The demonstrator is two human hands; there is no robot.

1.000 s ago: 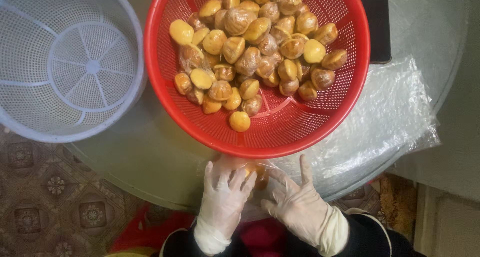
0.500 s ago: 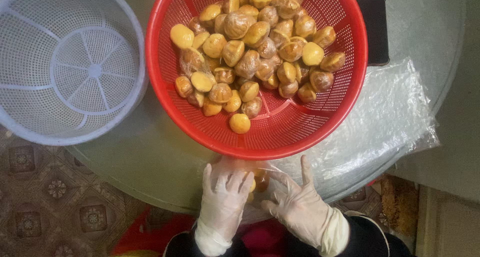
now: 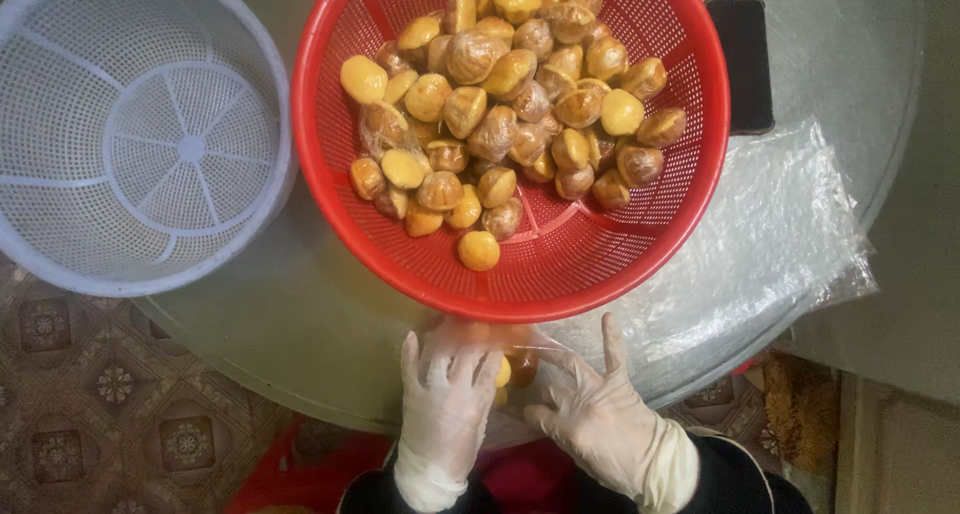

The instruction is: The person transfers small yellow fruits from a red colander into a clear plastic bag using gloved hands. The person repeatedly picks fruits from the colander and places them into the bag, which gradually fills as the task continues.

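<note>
Both hands wear thin white gloves and meet at the near edge of a round glass table [image 3: 300, 344]. My left hand [image 3: 445, 399] and my right hand [image 3: 600, 414] together pinch a small yellow-brown pastry [image 3: 512, 369] in clear wrapping. Just beyond the fingers sits a red perforated basket [image 3: 620, 259] with several golden round pastries [image 3: 510, 104] heaped at its far side, some in clear wrap. One pastry [image 3: 479, 250] lies apart, nearer me.
An empty white perforated basket [image 3: 130, 134] stands at the left, overhanging the table edge. Clear plastic sheets [image 3: 770, 244] lie at the right beside a black flat object [image 3: 740, 64]. Patterned floor tiles [image 3: 90, 424] show below left.
The hands stay at the same spot, with fingers shifting slightly around the wrapped pastry. The view has drifted a little; the baskets have not moved.
</note>
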